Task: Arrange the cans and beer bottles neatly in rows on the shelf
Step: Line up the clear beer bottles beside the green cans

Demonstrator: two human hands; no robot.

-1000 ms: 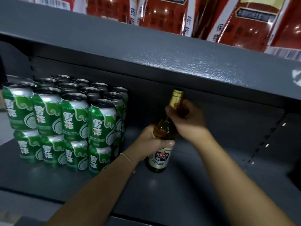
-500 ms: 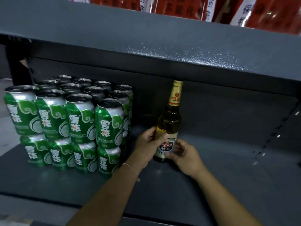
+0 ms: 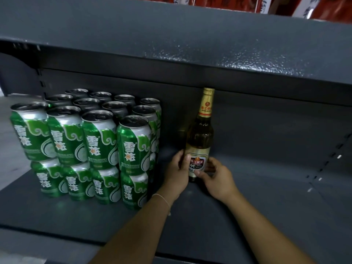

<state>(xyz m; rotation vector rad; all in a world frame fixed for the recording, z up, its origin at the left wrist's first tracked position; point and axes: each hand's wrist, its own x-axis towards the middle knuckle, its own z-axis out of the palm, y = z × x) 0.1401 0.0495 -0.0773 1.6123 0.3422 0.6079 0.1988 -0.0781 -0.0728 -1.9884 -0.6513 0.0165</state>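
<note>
One beer bottle [image 3: 201, 134], amber with a gold neck and a red-and-white label, stands upright deep on the dark grey shelf [image 3: 257, 216], close to the back panel. My left hand [image 3: 178, 172] wraps its lower left side. My right hand [image 3: 216, 177] holds the base from the right, thumb across the label. Left of the bottle, green beer cans [image 3: 99, 141] stand in tidy rows, stacked two high, several rows deep.
The upper shelf board [image 3: 190, 44] hangs low, its underside just over the bottle cap. Red packages [image 3: 323, 6] sit on top of it. A slotted upright [image 3: 327, 159] bounds the shelf on the right. Bare shelf floor extends right of the bottle.
The bottle went from tilted and lifted to upright and further back on the shelf. My right hand slid from the neck down to the base. The view moved closer.
</note>
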